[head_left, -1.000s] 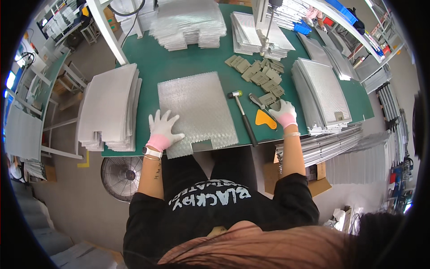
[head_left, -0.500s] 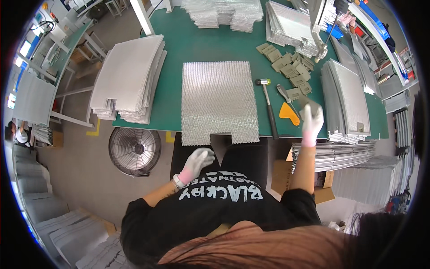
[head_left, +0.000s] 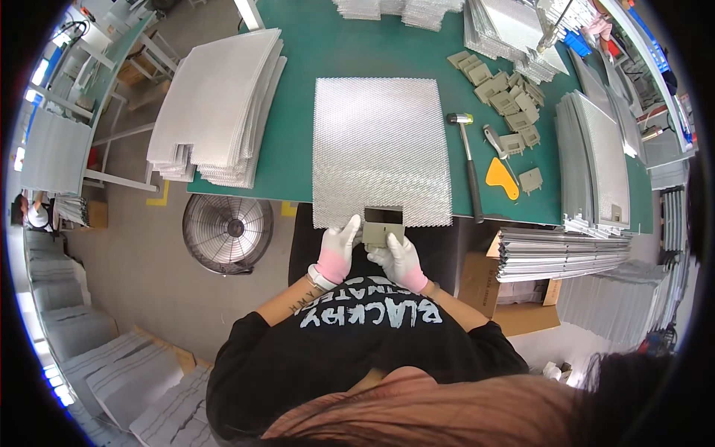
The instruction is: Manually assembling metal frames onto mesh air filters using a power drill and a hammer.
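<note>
A silver mesh panel (head_left: 382, 141) lies flat on the green table, its notched near end reaching past the table's edge toward me. My right hand (head_left: 401, 262), in a white and pink glove, grips a small grey-green plastic piece (head_left: 383, 234) just below the notch. My left hand (head_left: 337, 249), gloved alike, is closed on the panel's near edge beside the notch, its fingertips close to the piece's left side. The undersides of both grips are hidden. More such plastic pieces (head_left: 519, 119) lie heaped at the right, with one single piece (head_left: 530, 180) nearer me.
Right of the panel are a hammer (head_left: 469, 164), a grey-handled tool (head_left: 493, 139) and a yellow scraper (head_left: 502, 179). Panel stacks stand at left (head_left: 216, 104) and right (head_left: 592, 160). A floor fan (head_left: 231, 232) and an open carton (head_left: 480, 287) are below the table.
My right hand has come from the table's right side to the notch with a plastic piece. My left hand has risen to the panel's near edge. The view has shifted slightly.
</note>
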Tool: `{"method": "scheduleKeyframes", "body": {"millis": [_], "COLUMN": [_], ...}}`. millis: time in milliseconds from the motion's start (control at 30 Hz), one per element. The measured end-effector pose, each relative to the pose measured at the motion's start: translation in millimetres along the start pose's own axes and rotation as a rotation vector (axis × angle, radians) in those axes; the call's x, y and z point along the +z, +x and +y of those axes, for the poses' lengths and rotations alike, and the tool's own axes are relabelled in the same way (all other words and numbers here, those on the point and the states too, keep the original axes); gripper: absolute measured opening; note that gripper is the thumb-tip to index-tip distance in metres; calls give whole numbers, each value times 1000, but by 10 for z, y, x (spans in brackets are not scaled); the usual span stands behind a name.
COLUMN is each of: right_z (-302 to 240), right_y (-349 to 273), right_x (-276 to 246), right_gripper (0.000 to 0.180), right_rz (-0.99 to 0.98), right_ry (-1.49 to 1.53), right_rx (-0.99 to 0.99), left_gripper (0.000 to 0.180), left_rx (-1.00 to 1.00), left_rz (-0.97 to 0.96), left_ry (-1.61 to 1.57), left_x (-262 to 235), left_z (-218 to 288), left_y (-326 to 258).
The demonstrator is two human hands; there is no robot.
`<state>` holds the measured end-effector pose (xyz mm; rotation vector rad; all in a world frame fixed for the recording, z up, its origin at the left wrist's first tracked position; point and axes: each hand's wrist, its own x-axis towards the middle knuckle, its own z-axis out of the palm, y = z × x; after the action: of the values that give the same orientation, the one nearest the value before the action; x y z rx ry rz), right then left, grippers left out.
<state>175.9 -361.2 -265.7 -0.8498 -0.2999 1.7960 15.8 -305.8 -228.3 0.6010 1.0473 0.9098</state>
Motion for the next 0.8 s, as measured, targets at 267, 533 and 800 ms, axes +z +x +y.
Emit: {"method": "scheduleKeyframes", "body": {"millis": [267, 533, 800], "right_z": [-157, -224, -503], "right_y": [-30, -13, -37], "right_x": [261, 200, 273], "right_gripper": [32, 29, 31], "right_rz": [215, 201, 508], "right_ry": [-357, -461, -429], "right_rx": [-151, -155, -303], "left_gripper": [36, 37, 32], "left_rx": [10, -46, -41], "left_rz": [-24, -193, -146], "left_ry": [-60, -16, 362], "left_x": [-14, 134, 3], "left_z": [-39, 116, -10], "left_y": [-8, -59, 1]}}
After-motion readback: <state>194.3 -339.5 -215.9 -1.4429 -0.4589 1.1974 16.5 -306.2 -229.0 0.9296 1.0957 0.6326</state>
